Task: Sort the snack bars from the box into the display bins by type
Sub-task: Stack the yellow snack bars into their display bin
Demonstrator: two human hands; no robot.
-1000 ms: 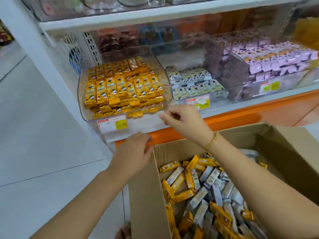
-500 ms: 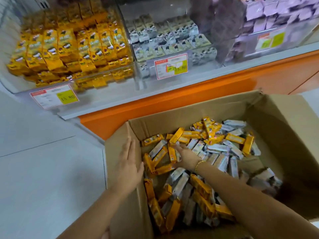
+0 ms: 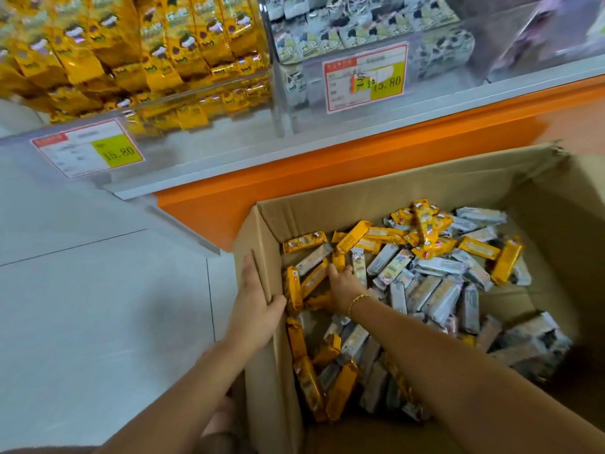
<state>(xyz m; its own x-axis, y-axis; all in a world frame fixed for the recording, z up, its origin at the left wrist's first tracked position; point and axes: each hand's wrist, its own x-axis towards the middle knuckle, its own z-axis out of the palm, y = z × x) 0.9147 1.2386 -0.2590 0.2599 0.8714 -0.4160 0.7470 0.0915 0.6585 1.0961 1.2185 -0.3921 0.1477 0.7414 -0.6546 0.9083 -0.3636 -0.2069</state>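
Cardboard is being held by the left hand (image 3: 258, 299), whose fingers are lying flat on the outside of the cardboard box (image 3: 393, 191) at its left wall while the thumb is hooking over the rim. The right hand (image 3: 343, 283), wearing a gold bracelet (image 3: 358, 301), is reaching down into the snack bars. Its fingertips are sinking among yellow bars (image 3: 353, 235) and silver bars (image 3: 438, 299), so its grip is impossible to make out. The mixed bars are lying loose in the box, which is standing on a pale tiled floor (image 3: 82, 290) against the orange shelf base (image 3: 294, 178). Above, a clear yellow bin (image 3: 131, 60) and a grey-white bin (image 3: 360, 27) are showing price tags (image 3: 88, 149). A second ago the right hand was up at the bins. Since half a second ago both hands are staying put.
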